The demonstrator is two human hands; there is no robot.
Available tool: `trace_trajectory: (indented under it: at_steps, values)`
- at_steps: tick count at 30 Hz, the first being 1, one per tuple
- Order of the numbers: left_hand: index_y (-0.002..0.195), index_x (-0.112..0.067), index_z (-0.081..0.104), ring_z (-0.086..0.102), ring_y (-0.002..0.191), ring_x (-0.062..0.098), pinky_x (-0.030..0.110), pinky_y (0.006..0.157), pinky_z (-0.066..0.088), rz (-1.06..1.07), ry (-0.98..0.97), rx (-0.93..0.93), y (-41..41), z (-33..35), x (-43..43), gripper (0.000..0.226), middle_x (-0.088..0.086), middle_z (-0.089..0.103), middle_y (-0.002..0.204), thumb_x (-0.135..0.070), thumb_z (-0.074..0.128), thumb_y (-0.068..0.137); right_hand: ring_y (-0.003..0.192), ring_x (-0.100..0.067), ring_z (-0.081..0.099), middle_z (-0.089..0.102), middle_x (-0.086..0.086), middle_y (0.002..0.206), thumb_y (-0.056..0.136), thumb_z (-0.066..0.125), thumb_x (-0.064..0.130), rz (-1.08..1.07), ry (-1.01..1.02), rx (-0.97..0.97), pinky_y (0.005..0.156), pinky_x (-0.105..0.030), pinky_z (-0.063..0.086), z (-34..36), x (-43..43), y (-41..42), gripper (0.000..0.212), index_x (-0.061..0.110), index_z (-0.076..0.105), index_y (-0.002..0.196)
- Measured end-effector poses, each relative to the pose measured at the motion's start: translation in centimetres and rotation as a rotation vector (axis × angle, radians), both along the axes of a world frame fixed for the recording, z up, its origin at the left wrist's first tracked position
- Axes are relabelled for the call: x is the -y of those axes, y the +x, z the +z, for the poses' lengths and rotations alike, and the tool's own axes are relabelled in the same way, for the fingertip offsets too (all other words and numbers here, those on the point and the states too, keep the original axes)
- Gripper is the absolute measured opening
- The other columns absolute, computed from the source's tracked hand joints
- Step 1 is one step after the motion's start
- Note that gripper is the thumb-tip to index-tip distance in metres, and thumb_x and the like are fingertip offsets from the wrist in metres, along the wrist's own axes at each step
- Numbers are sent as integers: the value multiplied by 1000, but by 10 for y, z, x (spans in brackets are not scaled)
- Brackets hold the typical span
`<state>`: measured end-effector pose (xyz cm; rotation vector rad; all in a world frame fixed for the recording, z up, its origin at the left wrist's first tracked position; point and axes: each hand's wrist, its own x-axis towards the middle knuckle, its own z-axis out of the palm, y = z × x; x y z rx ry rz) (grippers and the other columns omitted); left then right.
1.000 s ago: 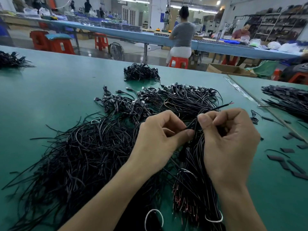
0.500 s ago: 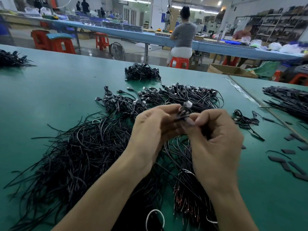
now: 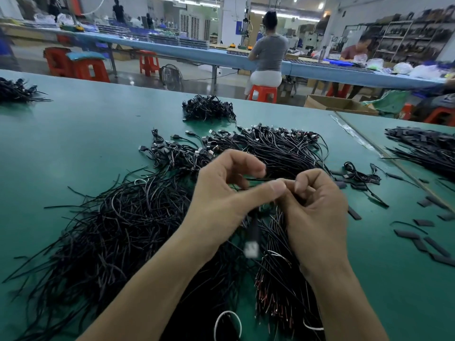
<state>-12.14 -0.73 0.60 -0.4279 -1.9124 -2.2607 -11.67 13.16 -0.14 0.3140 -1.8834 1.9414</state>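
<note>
Lowered plug since earlier. Pinching thin black cable with left hand, right hand. Tangled wire heap beneath; smooth green table stretching left of heap.

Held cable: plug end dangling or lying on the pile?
Dangling, it seems: the cable hangs down from between left hand and right hand, plug blurred over the pile; contact cannot be ruled out.

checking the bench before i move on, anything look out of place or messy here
Only the short black sleeve pieces lie strewn loose on the green table right of the right hand, apart from the cable piles. No damage shows.
</note>
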Motion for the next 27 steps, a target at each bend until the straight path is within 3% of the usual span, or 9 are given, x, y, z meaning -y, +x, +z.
trace_trajectory:
  at_steps: [2,4,8,12,15,17,20,23,27]
  values:
    - [89,-32,66,43,62,1,16,59,42,123,-216,1,-2,-5,-3,36,-20,52,68,-37,91,63,73,-9,68,71,0,75,84,71,-5,-77,-33,-16,68,-16,52,1,-3,-1,45,29,47,69]
    - [90,-31,61,38,53,2,17,52,36,136,-325,-2,-2,-8,-4,41,-16,46,60,-40,91,65,75,-8,69,71,2,75,84,72,-4,-119,-80,-31,70,-16,53,2,-5,-1,39,23,45,73]
    - [84,-32,56,49,42,2,16,45,40,138,-411,-1,-1,-10,-6,37,-11,59,53,-40,89,69,74,-6,68,70,4,73,84,72,-2,-100,-104,-35,66,-14,52,4,-2,1,37,19,44,74]
    - [90,-23,62,74,67,21,38,64,62,180,-244,64,-2,-8,-4,23,3,76,75,-20,83,81,60,0,61,70,4,72,84,71,-4,-1,-141,-20,60,-12,49,7,-2,2,37,19,43,74]
    - [99,-8,66,76,78,26,30,66,61,49,91,230,-3,-1,-2,9,12,77,84,-5,58,96,65,0,62,71,4,73,83,72,0,44,-139,6,63,-13,50,5,-1,2,38,24,46,71]
    - [98,-7,69,75,74,23,28,64,59,-37,223,305,-2,4,-3,14,13,76,82,-16,59,97,70,-5,65,71,3,73,82,74,6,83,-117,14,66,-15,50,5,-1,2,35,28,50,68]
    - [95,-13,71,71,69,14,25,63,58,-64,184,305,-1,7,-1,39,11,77,87,-38,81,67,68,-8,68,70,2,70,78,73,9,175,-105,36,63,-13,50,5,-2,2,31,27,51,66]
    - [95,-17,72,67,73,15,22,59,55,-58,146,332,-2,11,7,54,14,77,97,-36,85,47,69,-11,68,69,-6,71,74,76,12,235,-107,97,63,-16,52,5,-2,2,27,27,55,64]
    - [93,-13,64,70,71,17,24,56,56,-85,134,332,-5,13,15,36,13,77,96,0,82,64,63,-7,64,70,-4,68,69,76,19,231,-55,148,59,-14,49,3,-2,2,20,26,57,66]
